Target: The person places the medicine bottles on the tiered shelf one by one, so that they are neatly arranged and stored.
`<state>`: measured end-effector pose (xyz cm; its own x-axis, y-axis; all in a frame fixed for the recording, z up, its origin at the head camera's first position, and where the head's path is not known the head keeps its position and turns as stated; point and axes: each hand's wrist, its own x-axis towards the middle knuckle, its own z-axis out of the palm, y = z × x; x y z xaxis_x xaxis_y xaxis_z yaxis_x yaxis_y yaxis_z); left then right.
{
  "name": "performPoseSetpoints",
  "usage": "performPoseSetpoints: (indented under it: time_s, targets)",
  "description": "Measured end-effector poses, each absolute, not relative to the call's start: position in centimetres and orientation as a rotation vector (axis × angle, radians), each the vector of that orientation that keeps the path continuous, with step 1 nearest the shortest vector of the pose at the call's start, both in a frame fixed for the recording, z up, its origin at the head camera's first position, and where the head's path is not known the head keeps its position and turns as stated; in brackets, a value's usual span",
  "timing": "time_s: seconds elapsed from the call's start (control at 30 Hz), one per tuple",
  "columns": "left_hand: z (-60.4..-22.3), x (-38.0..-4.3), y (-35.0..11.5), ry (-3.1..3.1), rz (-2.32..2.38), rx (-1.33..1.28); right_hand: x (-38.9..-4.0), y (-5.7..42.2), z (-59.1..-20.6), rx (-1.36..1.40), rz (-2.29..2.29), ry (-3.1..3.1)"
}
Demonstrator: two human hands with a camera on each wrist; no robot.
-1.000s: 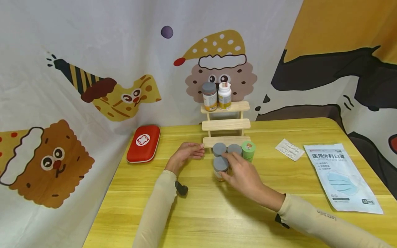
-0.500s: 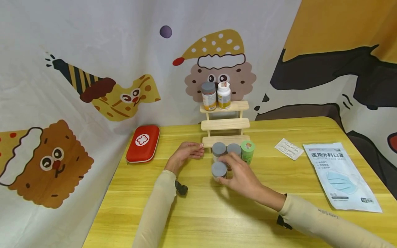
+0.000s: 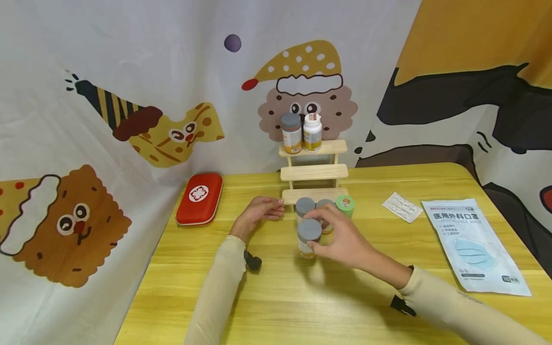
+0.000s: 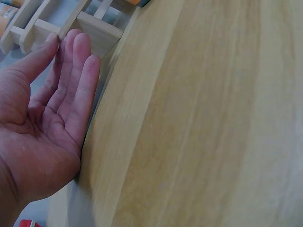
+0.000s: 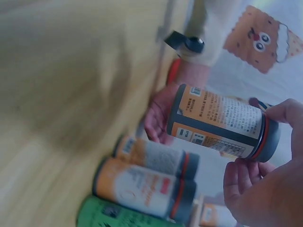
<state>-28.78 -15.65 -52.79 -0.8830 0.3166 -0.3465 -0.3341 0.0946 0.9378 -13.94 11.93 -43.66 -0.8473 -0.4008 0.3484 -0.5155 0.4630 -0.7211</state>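
My right hand [image 3: 345,239] pinches the grey cap of a pill bottle [image 3: 309,237] with an orange and white label. In the right wrist view this bottle [image 5: 218,123] hangs off the table, its base apart from the wood. Behind it two more grey-capped bottles [image 3: 305,206] and a green canister [image 3: 345,205] stand in a row before a three-tier wooden display rack [image 3: 315,172]. My left hand [image 3: 260,211] pinches the left end of the rack's lowest tier; in the left wrist view its thumb and forefinger [image 4: 73,35] meet at that end.
On the top tier stand a grey-capped bottle [image 3: 292,134] and a white bottle [image 3: 312,133]. A red zip case [image 3: 200,199] lies at the back left. A small white packet [image 3: 403,207] and a face mask pack [image 3: 476,247] lie to the right. A printed curtain hangs behind the table.
The pinched bottle first shifts slightly toward me, then rises off the table as my right hand comes up with it. My left hand and the rack stay in place.
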Motion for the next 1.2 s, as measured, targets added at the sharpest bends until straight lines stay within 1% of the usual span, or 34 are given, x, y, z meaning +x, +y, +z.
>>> performPoseSetpoints:
  time_s: [0.3, 0.63, 0.93, 1.2]
  targets:
    - [-52.8, -28.8, -15.6, 1.911, 1.849, -0.016, -14.8, 13.7, -41.2, 0.841, 1.287, -2.41]
    - [-52.7, -28.6, -15.6, 1.907, 1.857, -0.02, -16.3, 14.0, -39.0, 0.837, 1.259, -2.429]
    - [-52.9, -28.7, -15.8, 1.879, 1.898, -0.029, -18.5, 14.6, -36.6, 0.777, 1.286, -2.404]
    - [-53.0, -28.9, -15.6, 1.882, 1.879, -0.017, -20.7, 16.5, -34.9, 0.719, 1.215, -2.333]
